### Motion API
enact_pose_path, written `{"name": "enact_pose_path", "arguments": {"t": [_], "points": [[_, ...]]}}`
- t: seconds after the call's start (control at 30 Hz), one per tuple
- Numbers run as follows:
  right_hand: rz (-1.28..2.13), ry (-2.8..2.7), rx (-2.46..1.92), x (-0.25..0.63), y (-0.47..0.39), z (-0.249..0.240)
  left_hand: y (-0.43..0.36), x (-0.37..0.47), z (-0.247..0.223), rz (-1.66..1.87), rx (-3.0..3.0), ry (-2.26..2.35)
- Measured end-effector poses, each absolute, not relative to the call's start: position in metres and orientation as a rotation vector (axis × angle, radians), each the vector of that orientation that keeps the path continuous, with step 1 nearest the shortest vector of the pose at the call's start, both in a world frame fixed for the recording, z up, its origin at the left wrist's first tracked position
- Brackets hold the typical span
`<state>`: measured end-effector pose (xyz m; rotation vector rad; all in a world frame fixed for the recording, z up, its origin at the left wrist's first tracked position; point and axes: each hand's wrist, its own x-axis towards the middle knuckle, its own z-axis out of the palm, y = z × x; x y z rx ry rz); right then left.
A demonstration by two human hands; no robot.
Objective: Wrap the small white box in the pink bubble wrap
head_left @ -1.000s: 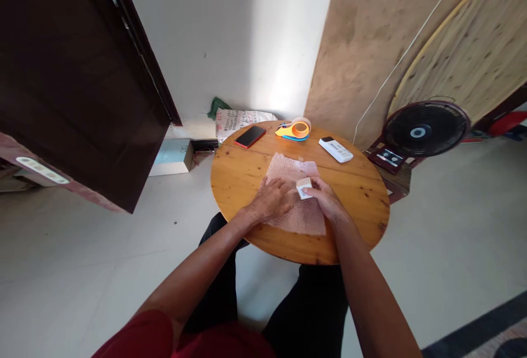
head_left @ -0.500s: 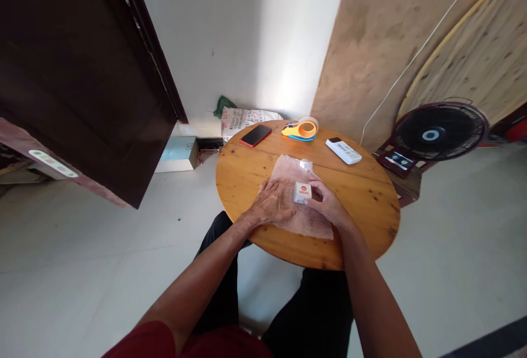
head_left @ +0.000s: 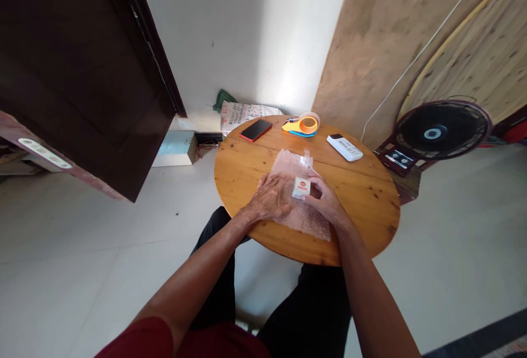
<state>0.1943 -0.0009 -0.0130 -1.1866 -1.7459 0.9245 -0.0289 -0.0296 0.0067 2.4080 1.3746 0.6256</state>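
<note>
A sheet of pink bubble wrap lies on the round wooden table. My left hand rests flat on the sheet's left part, fingers spread. My right hand holds a small white box with a red mark on the sheet, right beside my left hand's fingertips. The box's red-marked face is turned up towards me.
At the table's far side lie a red-edged phone, an orange and blue tape dispenser and a white remote control. A black fan stands to the right. A dark door and printed sack are at the left.
My right hand has turned the small box so that its red-marked face shows, and set it lower on the bubble wrap. My left hand has stayed flat on the sheet.
</note>
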Motion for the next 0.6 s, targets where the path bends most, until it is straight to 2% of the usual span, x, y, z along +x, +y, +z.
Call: {"name": "enact_pose_path", "arguments": {"t": [0.6], "points": [[0.938, -1.705, -1.191, 0.194, -0.006, -0.009, -0.034, -0.038, 0.016, 0.656, 2.312, 1.346]]}}
